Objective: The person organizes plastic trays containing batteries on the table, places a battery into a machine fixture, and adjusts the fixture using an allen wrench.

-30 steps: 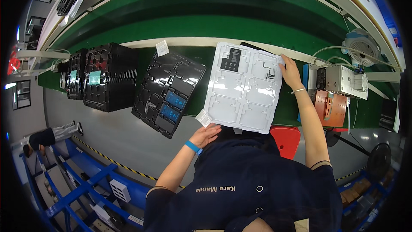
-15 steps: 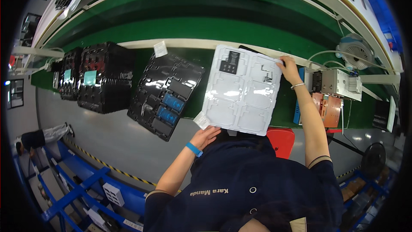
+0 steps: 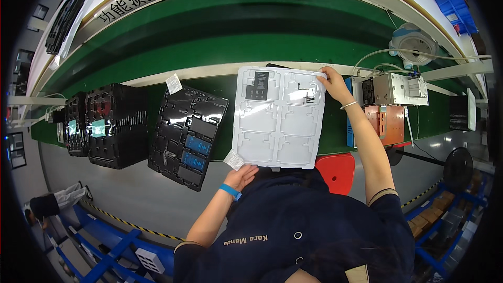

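Note:
A white molded plastic tray [image 3: 257, 149] with several recessed compartments lies in front of me on the green bench. One flat black battery-like piece [image 3: 257, 85] sits in its far left compartment, and small dark pieces [image 3: 306, 93] lie at its far right. My right hand [image 3: 335, 86] grips the tray's far right corner. At the near left corner, my left hand [image 3: 242, 177] holds the near edge, its fingertips partly hidden, beside a white label [image 3: 234, 160]. Left of it, a black plastic tray [image 3: 181, 120] carries blue pieces [image 3: 196, 152] and dark flat pieces.
Stacked black trays [image 3: 118, 126] with green labels stand at the left. To the right are a metal test fixture [image 3: 401, 90], an orange-copper block [image 3: 385, 124] and a small fan [image 3: 414, 44]. A red stool [image 3: 336, 174] is beneath the bench edge. Another person [image 3: 57, 199] is far left.
The whole view has shifted and turned slightly, so bench and trays sit differently in the picture. Both hands stay at the same two corners of the white tray.

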`<state>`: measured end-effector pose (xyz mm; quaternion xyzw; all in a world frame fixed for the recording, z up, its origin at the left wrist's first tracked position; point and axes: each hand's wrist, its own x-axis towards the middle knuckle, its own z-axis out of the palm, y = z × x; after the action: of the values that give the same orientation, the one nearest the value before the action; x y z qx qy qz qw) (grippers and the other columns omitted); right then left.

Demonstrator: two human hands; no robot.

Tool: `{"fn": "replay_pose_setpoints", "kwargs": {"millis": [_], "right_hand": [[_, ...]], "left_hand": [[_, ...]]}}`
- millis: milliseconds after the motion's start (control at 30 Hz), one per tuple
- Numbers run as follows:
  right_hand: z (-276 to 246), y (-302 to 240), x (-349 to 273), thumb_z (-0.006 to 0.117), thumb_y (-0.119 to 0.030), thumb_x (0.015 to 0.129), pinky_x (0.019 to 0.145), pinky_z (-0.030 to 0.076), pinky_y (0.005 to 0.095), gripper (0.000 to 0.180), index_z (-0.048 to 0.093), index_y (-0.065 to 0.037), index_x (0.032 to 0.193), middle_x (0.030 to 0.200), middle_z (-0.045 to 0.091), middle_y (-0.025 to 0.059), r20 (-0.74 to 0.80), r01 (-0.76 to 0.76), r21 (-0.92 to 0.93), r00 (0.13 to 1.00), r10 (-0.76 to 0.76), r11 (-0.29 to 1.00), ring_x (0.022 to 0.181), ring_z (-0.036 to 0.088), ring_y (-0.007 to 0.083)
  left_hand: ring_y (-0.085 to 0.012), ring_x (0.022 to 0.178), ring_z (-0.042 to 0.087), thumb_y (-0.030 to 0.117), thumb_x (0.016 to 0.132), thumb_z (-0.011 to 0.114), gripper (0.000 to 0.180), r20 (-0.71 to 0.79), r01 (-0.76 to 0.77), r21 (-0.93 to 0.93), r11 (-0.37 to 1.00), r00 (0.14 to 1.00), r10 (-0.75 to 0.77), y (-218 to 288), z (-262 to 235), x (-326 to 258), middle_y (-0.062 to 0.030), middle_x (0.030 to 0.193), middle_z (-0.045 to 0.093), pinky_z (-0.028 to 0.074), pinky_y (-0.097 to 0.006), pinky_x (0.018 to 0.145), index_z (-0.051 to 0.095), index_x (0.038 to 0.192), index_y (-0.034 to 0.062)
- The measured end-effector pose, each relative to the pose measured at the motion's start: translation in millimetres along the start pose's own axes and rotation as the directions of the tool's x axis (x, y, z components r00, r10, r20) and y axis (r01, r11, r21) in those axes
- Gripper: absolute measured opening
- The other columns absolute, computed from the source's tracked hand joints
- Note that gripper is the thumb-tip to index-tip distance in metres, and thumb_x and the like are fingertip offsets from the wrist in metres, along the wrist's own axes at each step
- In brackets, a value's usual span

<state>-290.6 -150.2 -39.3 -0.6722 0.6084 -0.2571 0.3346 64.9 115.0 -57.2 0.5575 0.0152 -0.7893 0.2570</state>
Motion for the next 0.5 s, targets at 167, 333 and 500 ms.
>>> {"fn": "replay_pose_setpoints", "kwargs": {"millis": [167,333,500], "right_hand": [[-10,-13,-5,0.055,-0.023,0.088,0.064,0.048,0.0236,0.021,0.052,-0.008,0.103,0.086,0.057,-0.0007,0.292,-0.424,0.514,0.904,0.312,0.746,0.075,0.057,0.0078],[-6,5,-15,0.057,-0.030,0.087,0.071,0.046,0.0251,0.027,0.056,-0.011,0.107,0.090,0.059,-0.0015,0.319,-0.487,0.695,0.868,0.380,0.529,0.082,0.056,0.0090],[-3,17,-22,0.053,-0.027,0.090,0.076,0.048,0.0273,0.029,0.053,-0.006,0.110,0.097,0.060,0.0008,0.305,-0.402,0.845,0.904,0.300,0.354,0.089,0.057,0.0104]], "left_hand": [[-0.0177,0.113,0.050,0.017,0.088,0.054,0.031,0.087,0.058,-0.156,0.986,0.995,-0.045,7,6,-16,-0.0078,0.119,0.054,0.041,-0.030,0.088,0.049,0.115,0.0053],[-0.0160,0.111,0.050,0.015,0.089,0.053,0.034,0.127,0.014,-0.117,0.993,0.992,0.001,8,16,-26,-0.0070,0.118,0.054,0.041,-0.029,0.086,0.046,0.120,0.0049],[-0.0135,0.110,0.050,0.013,0.088,0.054,0.034,0.035,-0.104,-0.056,0.993,0.994,0.106,12,37,-42,-0.0052,0.116,0.055,0.040,-0.026,0.088,0.047,0.121,0.0048]]}}
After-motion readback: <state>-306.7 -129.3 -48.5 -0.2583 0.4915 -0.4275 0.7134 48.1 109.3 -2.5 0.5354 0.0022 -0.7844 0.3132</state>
